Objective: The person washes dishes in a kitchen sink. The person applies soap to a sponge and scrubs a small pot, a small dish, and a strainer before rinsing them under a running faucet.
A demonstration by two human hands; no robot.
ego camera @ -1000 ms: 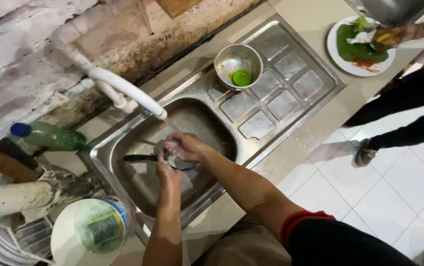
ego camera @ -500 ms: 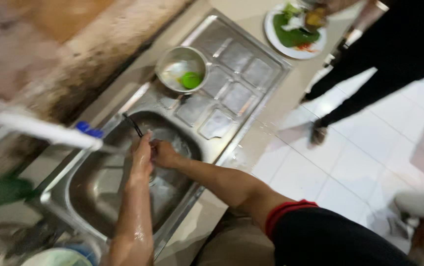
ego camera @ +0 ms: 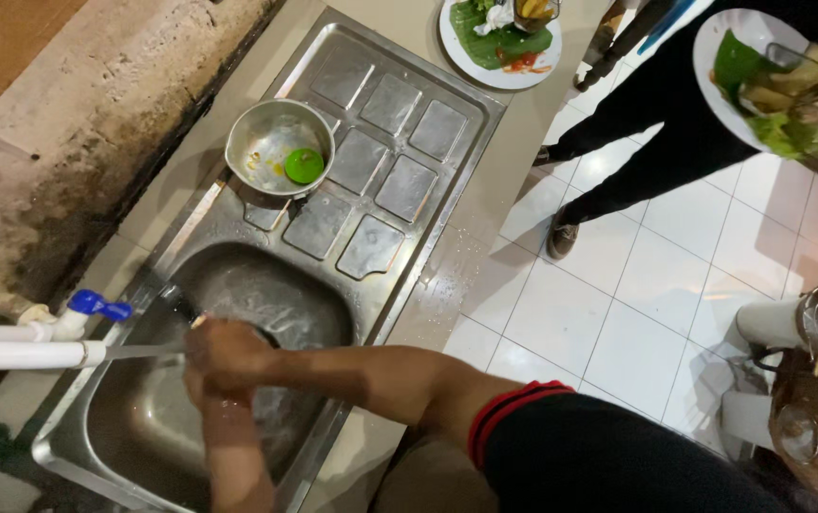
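both hands (ego camera: 224,366) meet under the tap (ego camera: 24,353) over the sink (ego camera: 266,294).

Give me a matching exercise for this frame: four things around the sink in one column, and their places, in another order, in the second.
Things:
1. metal bowl
2. tap handle
3. hands
4. plate

Places:
A. over the sink basin
B. on the counter beyond the drainboard
C. on the drainboard
D. on the white pipe

Pairs: 1-C, 2-D, 3-A, 4-B
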